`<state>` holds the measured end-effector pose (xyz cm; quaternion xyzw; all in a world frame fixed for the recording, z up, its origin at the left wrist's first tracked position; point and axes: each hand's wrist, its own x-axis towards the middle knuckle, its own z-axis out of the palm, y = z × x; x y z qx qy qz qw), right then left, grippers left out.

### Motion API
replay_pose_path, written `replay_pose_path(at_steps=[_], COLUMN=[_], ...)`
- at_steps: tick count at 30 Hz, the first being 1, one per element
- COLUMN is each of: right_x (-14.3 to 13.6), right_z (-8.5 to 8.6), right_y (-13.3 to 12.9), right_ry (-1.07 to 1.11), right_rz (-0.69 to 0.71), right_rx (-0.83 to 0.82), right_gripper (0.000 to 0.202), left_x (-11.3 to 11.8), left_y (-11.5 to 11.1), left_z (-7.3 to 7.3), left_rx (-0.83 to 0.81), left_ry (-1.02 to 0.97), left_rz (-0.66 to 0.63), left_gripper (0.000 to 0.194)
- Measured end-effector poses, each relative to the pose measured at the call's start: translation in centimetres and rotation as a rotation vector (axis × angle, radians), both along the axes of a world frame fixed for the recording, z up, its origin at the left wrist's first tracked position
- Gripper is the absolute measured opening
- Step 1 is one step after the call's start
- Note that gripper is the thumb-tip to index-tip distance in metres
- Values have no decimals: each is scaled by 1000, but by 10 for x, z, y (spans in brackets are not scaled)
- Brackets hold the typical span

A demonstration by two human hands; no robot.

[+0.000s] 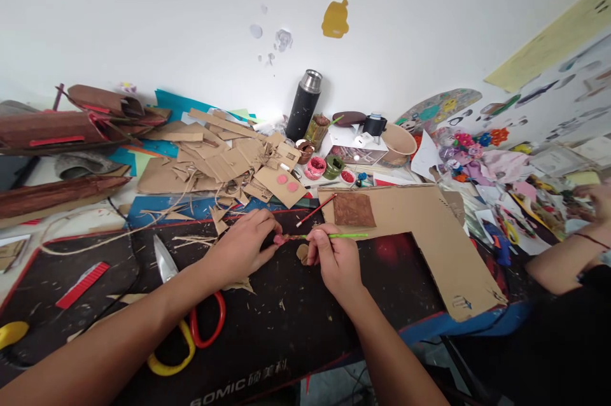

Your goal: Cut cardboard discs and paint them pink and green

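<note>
Near the middle of the black mat [286, 323], my right hand [334, 258] is closed around a green paintbrush [351, 235] that points left. Its tip meets a small pink piece [279, 239], which my left hand [243, 245] pinches between thumb and fingers. Beneath my right hand's fingers is a small round brown piece [302, 254]. A red brush [315, 210] lies just behind, beside a brown-painted square [354, 210] on an L-shaped cardboard sheet [429, 234]. Two pink discs [287, 182] rest on a cardboard piece farther back.
Scissors [168, 266] lie open under my left forearm. Cardboard scraps [214, 154] pile up behind it. Open paint jars [316, 167] and a black flask [304, 105] stand at the back. At the right edge, another person's arm [563, 259] reaches over craft items.
</note>
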<state>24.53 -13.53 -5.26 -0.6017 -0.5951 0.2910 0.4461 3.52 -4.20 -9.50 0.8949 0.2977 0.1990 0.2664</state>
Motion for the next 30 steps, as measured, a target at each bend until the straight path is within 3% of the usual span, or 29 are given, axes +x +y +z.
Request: replay_pose_path(at_steps=[6,30], right_x=[-4,-3], right_z=[-5,-3], right_y=[0,1], right_ry=[-13,14], right_rz=[56,18], right_rx=[-21,14], right_gripper=[36,36], left_x=[-1,-1], left_y=[0,1], left_z=[0,-2], left_rx=[-18,-19], left_ry=[-19,-32], left_rz=[-2,-2], left_gripper=[7,8])
